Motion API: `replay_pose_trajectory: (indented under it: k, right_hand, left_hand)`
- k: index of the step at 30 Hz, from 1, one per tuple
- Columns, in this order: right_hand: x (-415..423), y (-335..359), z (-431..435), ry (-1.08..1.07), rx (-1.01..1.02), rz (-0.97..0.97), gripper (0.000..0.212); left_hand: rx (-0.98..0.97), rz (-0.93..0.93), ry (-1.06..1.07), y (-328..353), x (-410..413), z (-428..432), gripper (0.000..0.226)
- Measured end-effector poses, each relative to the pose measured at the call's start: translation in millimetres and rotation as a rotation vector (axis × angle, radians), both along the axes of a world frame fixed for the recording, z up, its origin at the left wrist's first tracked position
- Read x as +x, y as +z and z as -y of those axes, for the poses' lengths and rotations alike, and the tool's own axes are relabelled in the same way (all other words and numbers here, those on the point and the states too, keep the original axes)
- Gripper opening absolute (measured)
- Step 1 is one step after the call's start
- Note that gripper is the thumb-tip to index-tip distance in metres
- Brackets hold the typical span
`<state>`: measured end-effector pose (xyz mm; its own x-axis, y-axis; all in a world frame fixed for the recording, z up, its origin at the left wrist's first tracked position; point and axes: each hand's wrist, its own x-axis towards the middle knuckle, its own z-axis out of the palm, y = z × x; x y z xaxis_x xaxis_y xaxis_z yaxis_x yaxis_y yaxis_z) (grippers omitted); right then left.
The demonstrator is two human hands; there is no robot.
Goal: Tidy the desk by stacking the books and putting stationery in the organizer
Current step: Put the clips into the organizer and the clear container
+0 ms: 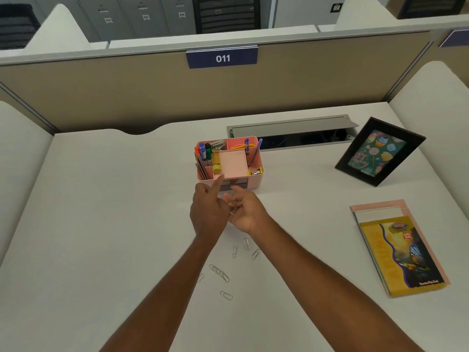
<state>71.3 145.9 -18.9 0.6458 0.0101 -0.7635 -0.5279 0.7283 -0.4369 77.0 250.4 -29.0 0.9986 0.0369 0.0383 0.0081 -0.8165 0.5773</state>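
Matt pink plastic organizer, wire paperclips

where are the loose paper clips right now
In the head view, the paper clips lie scattered on the desk, nearer the person than the pink organizer and left of the stacked books.

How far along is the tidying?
Done: books stacked at right, pens standing in the organizer. In hand: left hand and cupped right hand meet at the organizer's front; whether they hold anything is unclear. Left: loose paper clips lie on the desk.
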Motion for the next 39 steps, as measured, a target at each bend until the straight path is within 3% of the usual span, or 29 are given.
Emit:
replay_pose_trajectory:
  k: [4,10,12,16,21,32,39]
  right_hand:
    - [0.9,-9.2,-8.6,-0.074,0.087,0.007,0.078]
    - [2.0,-18.0,-23.4,-0.186,0.219,0.014,0.069]
    - [1.3,-17.8,-24.9,-0.204,0.242,0.009,0.060]
    - [-2.0,-16.1,-25.6,-0.176,0.280,0.013,0.019]
    - [-10.3,-24.7,-22.6,-0.166,0.218,0.035,0.051]
    - [-32.5,-26.9,-18.9,-0.193,0.177,-0.005,0.057]
    - [-39.4,-18.1,-16.0,-0.186,0.157,-0.085,0.046]
  left_hand:
    - [0.154,-0.037,-0.062,8.1,3.2,-2.7,0.062]
    - [0.273,-0.037,-0.118,14.7,7.0,-7.0,0.061]
    - [0.293,-0.056,-0.120,16.8,9.8,-8.0,0.061]
    - [0.357,-0.060,-0.137,19.1,10.4,-8.7,0.065]
    - [0.392,-0.068,-0.134,19.0,10.2,-7.9,0.069]
    - [0.360,-0.101,-0.157,20.9,4.7,-5.5,0.080]
    - [0.337,-0.115,-0.160,19.8,4.1,-4.6,0.082]
